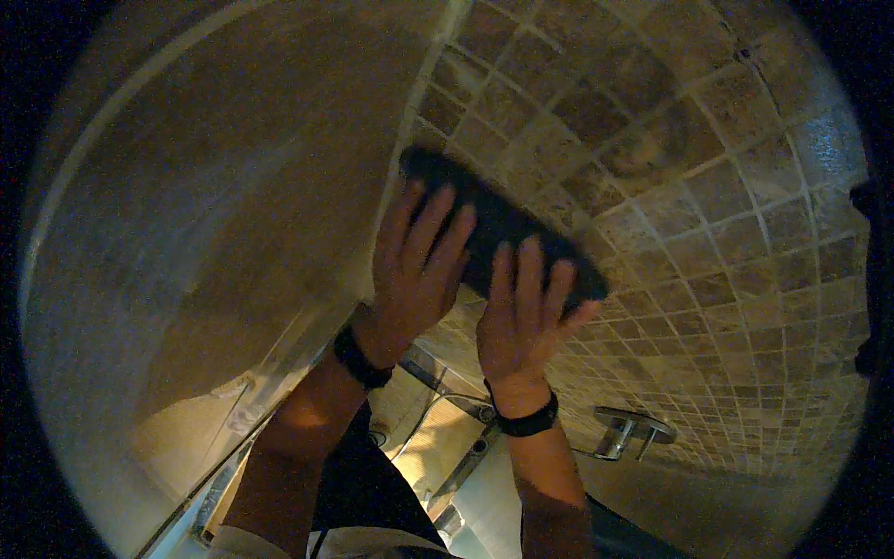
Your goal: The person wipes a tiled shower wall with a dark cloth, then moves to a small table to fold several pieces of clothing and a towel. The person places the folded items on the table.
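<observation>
A dark, oblong pad or float lies slantwise against the mosaic-tiled wall. Its exact kind is blurred and too dark to tell. My left hand lies over its upper left part, fingers spread along the face. Lower down, towards its right end, my right hand holds it in the same way. The pad's upper left end reaches close to the pale seam where the tiles meet a smooth, plain surface. Black bands circle both wrists. The pad's underside is hidden.
A round chrome shower valve plate with a handle sticks out from the tiled wall at lower right. A small dark hole or fitting shows among the upper tiles. Behind my forearms, a metal-edged panel and a bright area appear.
</observation>
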